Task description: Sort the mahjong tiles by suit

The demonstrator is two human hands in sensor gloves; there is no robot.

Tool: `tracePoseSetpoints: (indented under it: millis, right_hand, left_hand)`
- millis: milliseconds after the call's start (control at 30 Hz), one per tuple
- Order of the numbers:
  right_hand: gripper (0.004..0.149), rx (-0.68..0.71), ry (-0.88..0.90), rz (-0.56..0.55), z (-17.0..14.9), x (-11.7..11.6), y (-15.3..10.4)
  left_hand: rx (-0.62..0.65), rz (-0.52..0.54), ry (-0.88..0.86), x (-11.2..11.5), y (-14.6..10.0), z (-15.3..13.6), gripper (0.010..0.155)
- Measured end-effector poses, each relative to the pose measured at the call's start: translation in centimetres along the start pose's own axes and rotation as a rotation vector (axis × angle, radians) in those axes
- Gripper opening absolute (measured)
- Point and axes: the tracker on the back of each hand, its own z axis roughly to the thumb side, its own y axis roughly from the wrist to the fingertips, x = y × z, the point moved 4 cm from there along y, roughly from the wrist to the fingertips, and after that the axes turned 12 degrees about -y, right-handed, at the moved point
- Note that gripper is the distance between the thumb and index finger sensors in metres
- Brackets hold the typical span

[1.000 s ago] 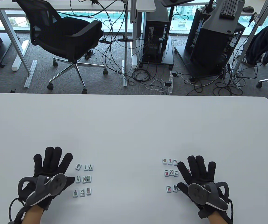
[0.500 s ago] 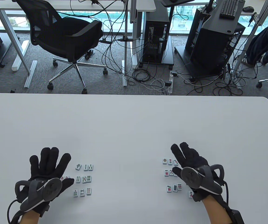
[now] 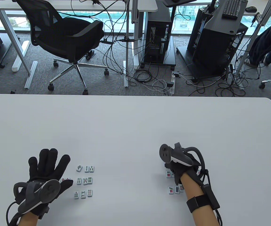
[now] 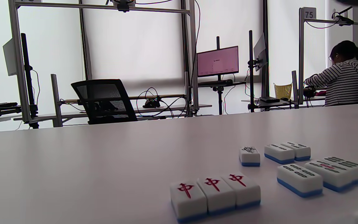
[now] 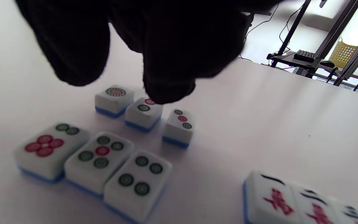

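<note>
Hands: left (image 3: 48, 175) flat; right (image 3: 178, 164) over dot tiles (image 5: 95, 155).

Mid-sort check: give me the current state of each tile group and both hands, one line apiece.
left hand: flat on the table, fingers spread, holding nothing.
right hand: over the dot tiles, fingers pointing down; grip unclear.
bamboo tiles: face up, three rows.
red-character tiles: three face up, side by side, touching.
dot tiles: face up, in rows.
</note>
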Motion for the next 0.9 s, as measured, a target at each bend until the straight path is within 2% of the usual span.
tracePoseSetpoints:
  millis: [200,367,500,533,567,633,733,900]
  right_hand:
    - [0.062,0.017,-0.013,0.112,1.2,-1.3,1.4]
    - [0.056,0.022,-0.056,0.045,2.2,-1.5,1.7]
    - [0.056,0.013,-0.055,0.093,2.7,-1.1,2.4]
    - [0.056,0.004,-0.047,0.135,2.9,-0.7,2.8]
    - [0.057,-0.004,-0.019,0.132,3.4,0.1,3.0]
    - [0.057,0.013,0.047,0.062,4.6,1.6,3.4]
    - [0.058,0.076,0.137,-0.025,8.1,4.0,4.0]
    - [0.058,0.185,0.147,-0.116,14.3,6.5,4.7]
  left_hand:
    - [0.003,-0.014,0.009,0.2,0.0,0.2,0.09]
    - [0.008,-0.014,0.001,0.3,0.0,0.3,0.089]
    - [0.011,-0.02,0.001,0.3,0.0,0.4,0.089]
    - [0.012,-0.02,0.001,0.4,0.0,0.4,0.089]
    - [0.012,-0.021,0.001,0.4,0.0,0.4,0.089]
    - [0.013,-0.025,0.0,0.4,0.0,0.5,0.088]
    - [0.014,-0.026,0.0,0.4,0.0,0.5,0.088]
    - [0.011,-0.036,-0.013,0.5,0.0,0.5,0.088]
